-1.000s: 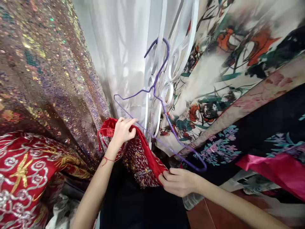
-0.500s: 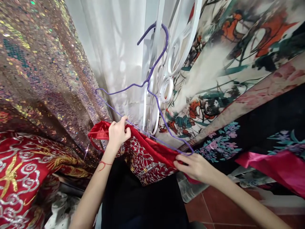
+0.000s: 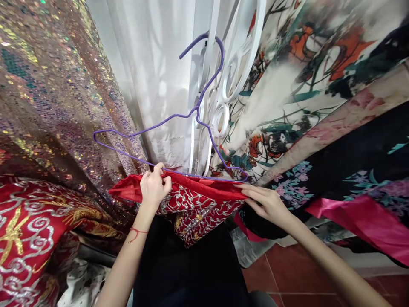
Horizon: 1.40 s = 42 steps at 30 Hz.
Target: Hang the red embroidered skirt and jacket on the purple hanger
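Left hand: left hand (image 3: pixel 154 187) is raised with its fingers (image 3: pixel 159 168) pinched together on the upper edge of the red garment (image 3: pixel 194 198), right where the bottom wire of the purple hanger (image 3: pixel 198 113) crosses; whether the fingertips also touch the wire, I cannot tell.
Right hand: right hand (image 3: pixel 268 202) lies with fingers (image 3: pixel 251 190) stretched out and close together, flat along the garment's right end, tips pointing toward the other hand; the thumb is hidden beneath, so a clamp on the cloth cannot be confirmed.
Red garment: spans between the two sets of fingers, its plain red edge on top, its silver and gold embroidered part sagging below them over black cloth (image 3: pixel 191 273).
Purple hanger: thin wire, tilted; its hook sits high above the fingers on the white metal grille (image 3: pixel 238 64), its bottom wire runs just above the garment edge, and its right corner ends just beside the right fingertips; its left corner sticks out well past the left fingers.
Beyond the left fingers: sequin fabric (image 3: pixel 54 94) hangs, with a red brocade (image 3: pixel 28 230) lower down.
Above the fingers: white curtain (image 3: pixel 153 72) behind the hanger.
Beyond the right fingers: floral printed fabric (image 3: pixel 306 72), black flowered cloth (image 3: pixel 351 170) and a pink satin strip (image 3: pixel 361 221).
Below the right fingers: red floor tiles (image 3: pixel 287 273).
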Motion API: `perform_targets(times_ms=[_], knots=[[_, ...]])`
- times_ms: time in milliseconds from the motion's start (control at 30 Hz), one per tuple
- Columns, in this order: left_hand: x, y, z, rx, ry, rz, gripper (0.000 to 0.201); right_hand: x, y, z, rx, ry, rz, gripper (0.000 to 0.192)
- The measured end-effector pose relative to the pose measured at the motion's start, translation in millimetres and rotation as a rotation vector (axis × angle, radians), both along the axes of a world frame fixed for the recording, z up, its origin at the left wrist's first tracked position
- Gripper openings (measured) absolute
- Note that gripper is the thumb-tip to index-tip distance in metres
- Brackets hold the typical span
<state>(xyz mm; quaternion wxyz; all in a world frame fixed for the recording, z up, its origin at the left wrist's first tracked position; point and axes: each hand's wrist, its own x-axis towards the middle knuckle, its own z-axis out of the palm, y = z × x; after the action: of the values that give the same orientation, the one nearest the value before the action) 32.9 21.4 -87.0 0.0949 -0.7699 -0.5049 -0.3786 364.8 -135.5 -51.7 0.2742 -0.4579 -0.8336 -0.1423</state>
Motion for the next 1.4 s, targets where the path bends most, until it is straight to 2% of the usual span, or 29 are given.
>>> perform_targets(times_ms=[267, 433, 600, 767, 933, 1067, 1167, 1300, 1400], knots=[[7, -7, -14.9, 0.004, -0.048, 0.011, 0.037, 14, 3, 1.0, -0.184, 0.108, -0.062, 0.019], [8, -9, -10.1, 0.0, -0.02, -0.061, 0.032, 30, 11, -1.5, -0.158, 0.164, -0.146, 0.02], [5, -10, -5.2, -0.015, -0.046, -0.012, 0.025, 44, 15, -0.7, -0.196, 0.182, -0.144, 0.021], [1, -12, -2.4, -0.063, -0.005, 0.004, 0.028, 39, -2, 17.0, -0.209, 0.117, -0.056, 0.02], [6, -16, -0.3, -0.02, 0.035, 0.079, 0.028, 33, -24, 39.2, -0.213, 0.04, 0.02, 0.019], [15, -18, -0.8, 0.047, 0.061, 0.139, 0.029, 32, -40, 46.7, -0.185, -0.045, 0.07, 0.017], [20, -22, 1.3, 0.017, 0.098, 0.131, 0.031, 31, -48, 51.5, -0.188, -0.071, 0.06, 0.017], [20, -30, 8.9, -0.062, 0.184, 0.076, 0.037, 32, -42, 65.7, -0.245, -0.005, 0.004, 0.017], [16, -36, 15.5, -0.096, 0.243, 0.08, 0.04, 31, -26, 79.1, -0.213, 0.096, -0.007, 0.014]])
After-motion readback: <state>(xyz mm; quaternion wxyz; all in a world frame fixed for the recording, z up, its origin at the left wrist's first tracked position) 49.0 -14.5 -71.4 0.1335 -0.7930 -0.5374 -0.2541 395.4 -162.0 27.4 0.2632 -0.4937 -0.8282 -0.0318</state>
